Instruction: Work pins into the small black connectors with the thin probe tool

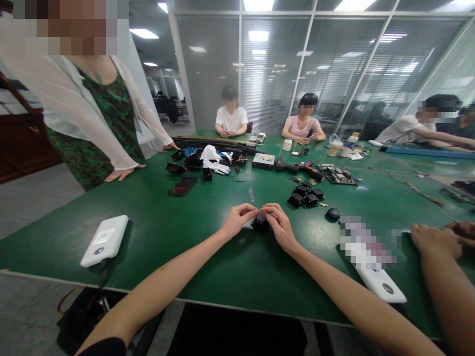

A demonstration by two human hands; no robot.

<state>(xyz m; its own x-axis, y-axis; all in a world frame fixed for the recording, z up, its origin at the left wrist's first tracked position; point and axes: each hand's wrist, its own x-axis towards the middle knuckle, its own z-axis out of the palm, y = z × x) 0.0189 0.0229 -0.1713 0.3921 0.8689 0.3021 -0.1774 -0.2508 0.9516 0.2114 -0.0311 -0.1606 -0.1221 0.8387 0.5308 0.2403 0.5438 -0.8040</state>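
Observation:
Both my hands meet over a small black box-shaped part (260, 222) on the green table. The fingers of my left hand (239, 220) are pinched at its upper left side. My right hand (280, 225) has its fingers bent around the right side of the same part. Just beyond my left fingertips is a screwdriver (252, 194) with a clear handle; whether those fingers touch its shaft, I cannot tell. To the right lies a cluster of similar black box-shaped parts (305, 194). A round black object (333, 213) is nearer to my right forearm.
White power banks lie left (105, 240) and right (382, 287) on the green table (178, 257). Farther back are white gloves (215, 165), a metal drive-like box (263, 160) and a circuit board (339, 174). A person stands at left; others sit around the table, one's hands close at right.

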